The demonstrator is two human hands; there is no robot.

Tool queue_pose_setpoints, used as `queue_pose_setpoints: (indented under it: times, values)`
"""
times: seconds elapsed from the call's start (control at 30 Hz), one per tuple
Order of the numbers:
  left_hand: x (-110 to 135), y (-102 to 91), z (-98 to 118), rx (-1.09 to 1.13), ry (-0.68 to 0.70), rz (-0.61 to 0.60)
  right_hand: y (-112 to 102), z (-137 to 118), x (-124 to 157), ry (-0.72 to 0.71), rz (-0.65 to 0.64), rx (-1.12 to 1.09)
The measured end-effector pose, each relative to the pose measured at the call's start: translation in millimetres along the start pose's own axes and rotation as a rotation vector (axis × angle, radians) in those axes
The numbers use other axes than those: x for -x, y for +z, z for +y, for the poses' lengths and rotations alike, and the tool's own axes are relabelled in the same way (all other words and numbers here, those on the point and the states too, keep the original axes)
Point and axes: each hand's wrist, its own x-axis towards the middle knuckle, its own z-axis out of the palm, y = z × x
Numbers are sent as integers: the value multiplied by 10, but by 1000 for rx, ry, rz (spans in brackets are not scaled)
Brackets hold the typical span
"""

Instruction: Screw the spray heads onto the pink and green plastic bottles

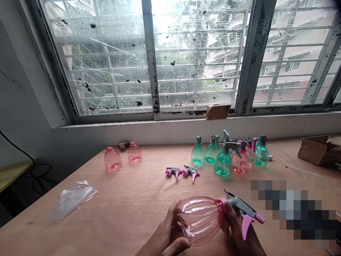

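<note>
A clear pink spray bottle [199, 220] lies tilted on its side between my hands, above the front of the table. My left hand [170, 231] is wrapped round its base end. At the neck, my right hand [234, 224] grips the pink collar of the grey and pink trigger head [243, 209], which sits on the bottle's mouth. A thin tube shows inside the bottle. Beyond it, two loose trigger heads, one a grey and pink sprayer [191, 172] and the other a similar sprayer [173, 172], lie with their tubes on the wood.
Two pink bottles without heads [113, 160] stand at the back left. Several green and pink spray bottles [223, 165] with heads stand at the back right. A clear plastic bag [76, 199] lies left, a cardboard box [317, 151] far right. Part of the right side is blurred.
</note>
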Motion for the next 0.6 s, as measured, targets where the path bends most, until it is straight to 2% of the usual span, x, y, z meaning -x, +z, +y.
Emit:
queue_pose_setpoints:
  times: [0.17, 0.33, 0.5, 0.6]
  values:
    - [9, 3, 78, -77, 85, 104, 10, -10, 1, -1, 4, 34]
    - [28, -13, 233, -92, 99, 113, 19, -8, 19, 44, 14, -25]
    - [31, 2, 76, 123, 9, 14, 34, -26, 44, 42, 17, -76]
    - [28, 13, -29, 192, -32, 15, 40, -24, 51, 80, 3, -97]
